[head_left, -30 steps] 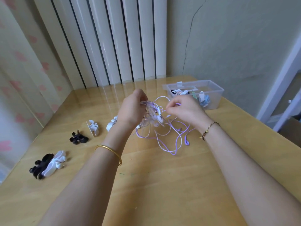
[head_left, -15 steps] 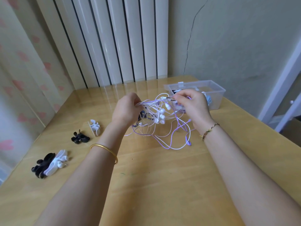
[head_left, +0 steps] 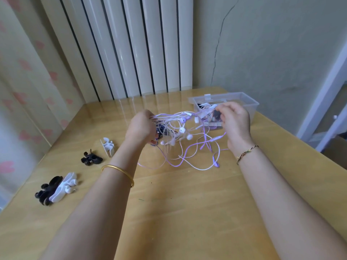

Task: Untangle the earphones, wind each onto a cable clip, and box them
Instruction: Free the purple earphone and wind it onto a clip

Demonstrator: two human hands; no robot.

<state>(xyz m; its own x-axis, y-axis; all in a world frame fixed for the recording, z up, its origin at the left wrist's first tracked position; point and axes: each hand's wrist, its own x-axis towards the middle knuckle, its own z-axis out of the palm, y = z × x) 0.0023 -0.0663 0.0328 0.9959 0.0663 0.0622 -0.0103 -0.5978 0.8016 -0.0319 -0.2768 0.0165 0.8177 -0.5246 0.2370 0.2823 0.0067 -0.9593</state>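
Spanning the gap between both hands, the tangle of earphones (head_left: 187,141) hangs above the middle of the tabletop (head_left: 178,212). Its white and lilac cables are knotted together, and the lowest loops touch the wood. The left hand (head_left: 141,126) is closed, fingers curled round a bunch of cable at the left side of the tangle. The right hand (head_left: 235,121) is raised slightly higher, fingers curled, pinching strands at the upper right side. Several white earbuds dangle between the two hands.

The tabletop is glossy light wood with visible grain and reflects the window-side panels at its far edge. A clear plastic box (head_left: 251,104) stands at the far right, directly behind the right hand. It holds dark and white items that are partly hidden by the fingers. Cable clips lie in a row along the left side: a white clip (head_left: 107,146), a black clip (head_left: 91,158), and a black and white pair (head_left: 56,188) touching each other nearest the front edge.

Behind the tabletop stand white vertical panels (head_left: 142,44) separated by dark gaps. The pale green wall (head_left: 272,53) carries a long crack (head_left: 217,53). A curtain with pink hearts (head_left: 22,72) borders the left side. A white frame (head_left: 323,91) stands at the right.
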